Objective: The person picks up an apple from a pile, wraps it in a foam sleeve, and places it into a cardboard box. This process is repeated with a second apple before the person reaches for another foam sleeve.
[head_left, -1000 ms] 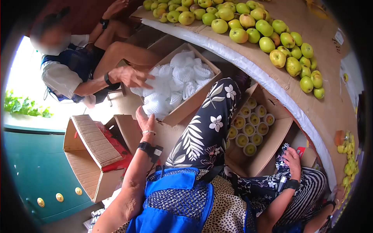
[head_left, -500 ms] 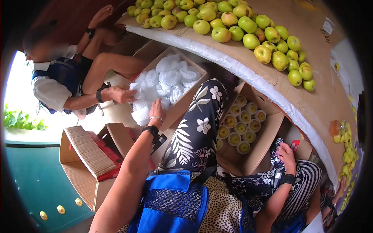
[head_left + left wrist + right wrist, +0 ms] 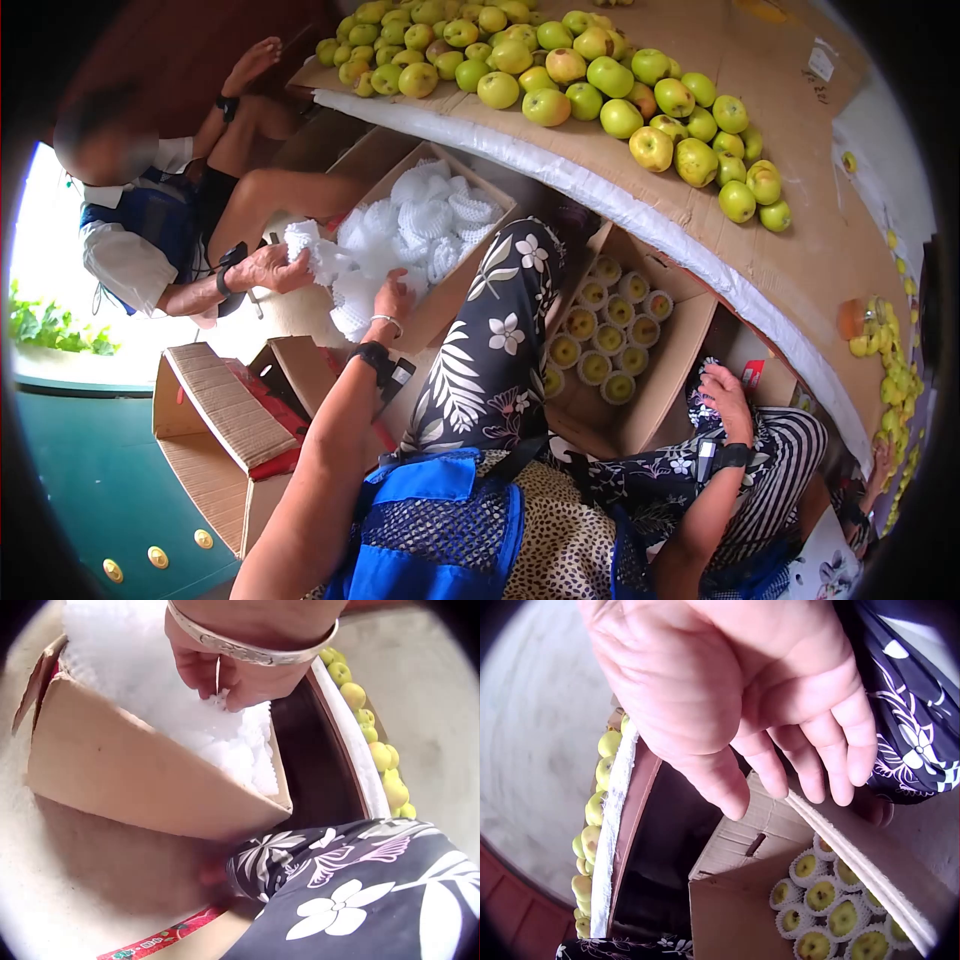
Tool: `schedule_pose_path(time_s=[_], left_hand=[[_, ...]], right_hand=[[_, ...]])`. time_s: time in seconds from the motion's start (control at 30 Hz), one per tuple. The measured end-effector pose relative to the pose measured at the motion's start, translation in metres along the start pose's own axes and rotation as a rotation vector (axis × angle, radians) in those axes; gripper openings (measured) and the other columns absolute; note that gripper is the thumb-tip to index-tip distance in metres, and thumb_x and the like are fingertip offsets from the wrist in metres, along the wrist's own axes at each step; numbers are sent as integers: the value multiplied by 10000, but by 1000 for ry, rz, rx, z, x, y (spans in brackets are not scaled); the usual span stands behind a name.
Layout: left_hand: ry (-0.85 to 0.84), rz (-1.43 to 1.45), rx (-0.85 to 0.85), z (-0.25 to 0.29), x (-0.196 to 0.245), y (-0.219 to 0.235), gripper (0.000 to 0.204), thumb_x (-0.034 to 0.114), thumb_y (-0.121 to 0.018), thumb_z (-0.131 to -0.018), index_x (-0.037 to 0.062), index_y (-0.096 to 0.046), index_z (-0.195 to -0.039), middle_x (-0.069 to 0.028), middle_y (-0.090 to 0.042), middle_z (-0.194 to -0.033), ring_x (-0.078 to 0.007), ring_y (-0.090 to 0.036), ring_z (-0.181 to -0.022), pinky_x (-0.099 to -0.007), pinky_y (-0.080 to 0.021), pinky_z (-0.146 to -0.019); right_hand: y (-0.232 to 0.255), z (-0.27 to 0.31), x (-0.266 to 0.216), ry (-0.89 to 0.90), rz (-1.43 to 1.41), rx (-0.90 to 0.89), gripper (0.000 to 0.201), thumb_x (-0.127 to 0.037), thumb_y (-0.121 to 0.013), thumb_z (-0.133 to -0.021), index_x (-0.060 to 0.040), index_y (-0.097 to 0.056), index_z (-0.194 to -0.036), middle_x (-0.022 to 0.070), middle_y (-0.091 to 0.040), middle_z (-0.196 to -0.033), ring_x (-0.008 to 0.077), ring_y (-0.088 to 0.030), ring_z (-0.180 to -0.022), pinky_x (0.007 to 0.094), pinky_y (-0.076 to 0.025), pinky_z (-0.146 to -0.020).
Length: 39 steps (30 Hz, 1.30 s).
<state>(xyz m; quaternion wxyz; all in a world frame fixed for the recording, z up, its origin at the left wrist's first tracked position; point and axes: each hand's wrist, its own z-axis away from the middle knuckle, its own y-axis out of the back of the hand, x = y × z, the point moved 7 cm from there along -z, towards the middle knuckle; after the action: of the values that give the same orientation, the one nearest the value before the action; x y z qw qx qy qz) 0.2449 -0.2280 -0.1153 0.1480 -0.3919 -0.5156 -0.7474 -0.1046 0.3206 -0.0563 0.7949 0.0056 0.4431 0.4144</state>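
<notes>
My left hand point(image 3: 391, 300) reaches to the box of white foam nets point(image 3: 405, 215); in the left wrist view its thumb and fingers point(image 3: 232, 696) pinch the edge of a net. My right hand point(image 3: 727, 400) hangs palm up over my leg, fingers relaxed and holding nothing, as the right wrist view shows its palm point(image 3: 742, 690). Between my knees stands a cardboard box point(image 3: 690, 345) with several net-wrapped apples point(image 3: 609, 338) in its bottom. Another person's hand point(image 3: 275, 268) holds a foam net point(image 3: 305, 243) beside the net box.
Loose green-yellow apples point(image 3: 546, 107) lie on the cardboard-covered table point(image 3: 790, 130) with a white padded edge. An opened carton point(image 3: 230, 400) stands at the left by a green cabinet point(image 3: 80, 470). The other person sits at upper left; a further arm shows at lower right.
My left hand has moved from beside the net box onto the nets and closed its fingertips. The other person's hand has drawn a net leftward. My right hand stays over my leg.
</notes>
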Motion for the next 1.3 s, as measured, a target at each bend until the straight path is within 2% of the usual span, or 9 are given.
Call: schedule_pose_path(time_s=[0.13, 0.33, 0.43, 0.57, 0.73, 0.87, 1.0, 1.1, 1.3], left_hand=[[-10, -600, 82, 9, 94, 11, 250, 56, -569, -747, 129, -618, -981, -118, -609, -894, -292, -594, -833, -352, -478, -723], [-691, -946, 175, -38, 136, -8, 321, 18, -589, -667, 147, -620, -959, -151, -369, -1346, -352, -485, -1115, -377, -454, -836], [-403, -1026, -189, -67, 102, -28, 316, -7, -567, -664, 146, -635, -932, -141, -320, -1377, -368, -438, -1165, -381, -442, -878], [-324, -888, -163, -90, 83, -29, 351, -19, -571, -644, 155, -638, -942, -105, -402, -1320, -331, -496, -1091, -383, -434, -893], [-343, -508, 121, -93, 93, 4, 239, 205, -722, -602, 148, -661, -826, -45, -607, -1009, -270, -531, -1012, -386, -419, -866], [-272, -399, 305, -81, 105, 38, 248, 190, -739, -610, 136, -642, -833, -49, -621, -919, -236, -562, -921, -355, -429, -820], [-227, 350, 270, -81, 95, 53, 244, 53, -693, -715, 79, -599, -939, 7, -576, -839, -112, -560, -787, -259, -467, -686], [-132, 961, -195, -56, 129, 33, 204, 36, -663, -757, 64, -576, -940, 3, -586, -870, -124, -572, -813, -280, -480, -725], [-184, 1235, -788, 93, 275, 3, 208, 50, -644, -790, 65, -530, -963, -50, -601, -932, -146, -579, -878, -283, -472, -773]], right_hand=[[0, 2, 4, -6, -7, -5, 345, -193, -568, -849, -30, -536, -1151, 19, -594, -922, 92, -571, -776, 215, -461, -637], [-3, -3, 6, -29, -12, -14, 356, -192, -574, -840, -23, -534, -1151, 18, -592, -887, 87, -567, -758, 211, -458, -618], [-4, -5, 11, -53, 2, -13, 358, -189, -574, -838, -21, -532, -1151, 24, -591, -895, 96, -570, -761, 221, -462, -624], [-7, -3, 15, -62, -2, -16, 362, -192, -578, -835, -23, -531, -1152, 39, -596, -931, 111, -580, -780, 232, -467, -635], [-7, -4, 12, -43, 15, -18, 375, -217, -577, -841, -27, -525, -1160, 59, -599, -974, 128, -589, -804, 247, -471, -647], [-9, -3, 7, -43, 28, -17, 373, -216, -569, -846, -23, -522, -1162, 54, -600, -967, 123, -587, -802, 243, -469, -647], [-8, -4, 11, -53, 15, -16, 361, -207, -568, -850, -24, -524, -1158, 40, -604, -952, 113, -584, -800, 233, -466, -648], [-10, -1, -2, -24, -69, -4, 341, -188, -569, -850, -28, -528, -1149, 35, -606, -947, 101, -581, -811, 228, -466, -660], [-90, 70, -153, 461, -318, -257, 317, -74, -584, -844, -18, -511, -1147, 89, -589, -1073, 157, -560, -1014, 280, -442, -882]])
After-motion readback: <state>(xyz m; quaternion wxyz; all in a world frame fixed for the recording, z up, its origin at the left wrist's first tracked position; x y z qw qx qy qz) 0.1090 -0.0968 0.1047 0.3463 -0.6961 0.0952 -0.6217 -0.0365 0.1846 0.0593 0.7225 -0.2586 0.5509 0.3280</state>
